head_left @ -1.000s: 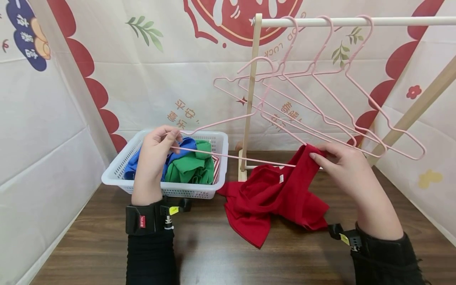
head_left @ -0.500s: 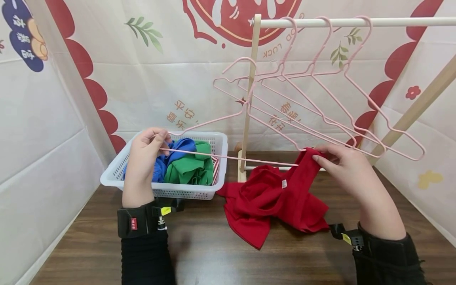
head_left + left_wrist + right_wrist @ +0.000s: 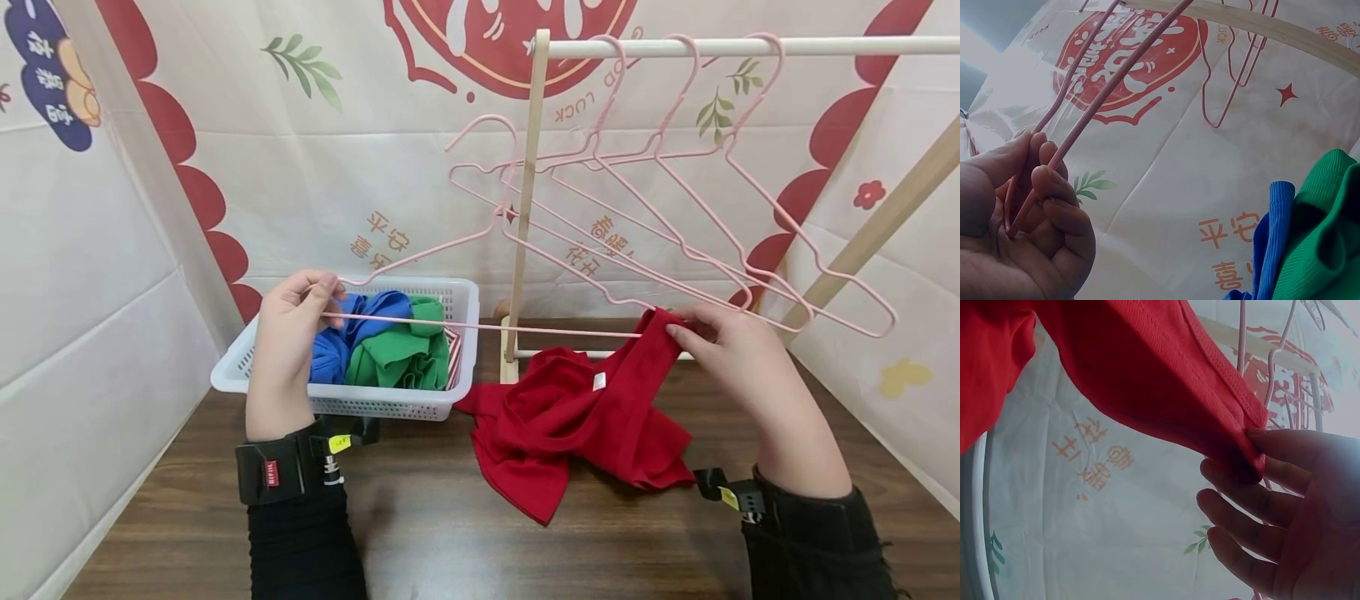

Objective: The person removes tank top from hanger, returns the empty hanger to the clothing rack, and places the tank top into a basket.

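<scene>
My left hand (image 3: 288, 333) grips the left end of a pink clothes hanger (image 3: 420, 320), its fingers curled round both bars in the left wrist view. The hanger is held out with its hook up, and its right end goes behind the raised cloth of a red T-shirt (image 3: 555, 425). My right hand (image 3: 727, 346) pinches that cloth between thumb and fingers, and the hanger's right tip is hidden there. The rest of the shirt lies crumpled on the table, a white label (image 3: 599, 381) showing. In the right wrist view the shirt (image 3: 1147, 375) hangs from the fingertips.
A white basket (image 3: 390, 407) with blue clothing (image 3: 327, 357) and green clothing (image 3: 397, 354) stands at the left on the wooden table (image 3: 420, 517). Several pink hangers hang from the rack's white rail (image 3: 720, 47); its wooden post (image 3: 527, 192) rises behind the held hanger.
My left hand has moved left and slightly down, drawing the hanger left with it. My right hand stays nearly in place, still pinching the red T-shirt.
</scene>
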`<state>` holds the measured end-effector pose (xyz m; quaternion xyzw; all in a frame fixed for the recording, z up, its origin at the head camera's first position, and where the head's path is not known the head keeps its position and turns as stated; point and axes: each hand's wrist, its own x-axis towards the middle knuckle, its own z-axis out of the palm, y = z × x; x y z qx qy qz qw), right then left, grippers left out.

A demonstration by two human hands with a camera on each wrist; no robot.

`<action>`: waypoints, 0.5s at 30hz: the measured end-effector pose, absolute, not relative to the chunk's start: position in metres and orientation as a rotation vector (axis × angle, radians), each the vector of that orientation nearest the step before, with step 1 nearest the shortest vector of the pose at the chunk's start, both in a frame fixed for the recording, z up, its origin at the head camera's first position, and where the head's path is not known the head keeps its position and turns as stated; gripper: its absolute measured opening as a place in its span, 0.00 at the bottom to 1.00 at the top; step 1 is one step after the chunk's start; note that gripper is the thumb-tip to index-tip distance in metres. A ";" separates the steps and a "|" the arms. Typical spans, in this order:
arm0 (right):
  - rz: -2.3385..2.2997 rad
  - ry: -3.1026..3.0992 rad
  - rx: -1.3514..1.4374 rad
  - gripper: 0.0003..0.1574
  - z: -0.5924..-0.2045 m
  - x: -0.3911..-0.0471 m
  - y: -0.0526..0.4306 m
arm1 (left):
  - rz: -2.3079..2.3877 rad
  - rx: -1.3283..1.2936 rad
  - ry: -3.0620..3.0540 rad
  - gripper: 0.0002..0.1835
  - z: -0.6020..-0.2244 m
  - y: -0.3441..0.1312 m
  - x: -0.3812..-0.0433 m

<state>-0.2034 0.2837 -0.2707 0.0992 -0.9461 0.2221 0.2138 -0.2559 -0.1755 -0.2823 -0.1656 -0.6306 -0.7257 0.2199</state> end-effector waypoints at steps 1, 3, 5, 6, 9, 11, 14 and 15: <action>0.615 -2.626 0.271 0.15 -0.271 -0.204 0.284 | -2.008 -0.457 -1.740 0.08 -0.282 -0.176 -0.256; 0.614 -2.627 0.261 0.15 -0.271 -0.204 0.285 | -2.004 -0.453 -1.732 0.07 -0.282 -0.177 -0.255; 0.612 -2.628 0.251 0.15 -0.272 -0.204 0.285 | -2.000 -0.439 -1.728 0.07 -0.283 -0.178 -0.254; 0.608 -2.629 0.246 0.15 -0.273 -0.205 0.286 | -1.998 -0.435 -1.725 0.07 -0.283 -0.179 -0.254; 0.602 -2.635 0.234 0.15 -0.273 -0.206 0.286 | -1.991 -0.428 -1.720 0.07 -0.284 -0.181 -0.254; 0.596 -2.639 0.228 0.15 -0.274 -0.206 0.287 | -1.987 -0.427 -1.716 0.08 -0.284 -0.182 -0.254; 0.606 -2.650 0.218 0.16 -0.275 -0.207 0.287 | -1.987 -0.421 -1.709 0.09 -0.283 -0.182 -0.254; 0.604 -2.651 0.216 0.16 -0.275 -0.207 0.287 | -1.986 -0.419 -1.708 0.09 -0.283 -0.183 -0.254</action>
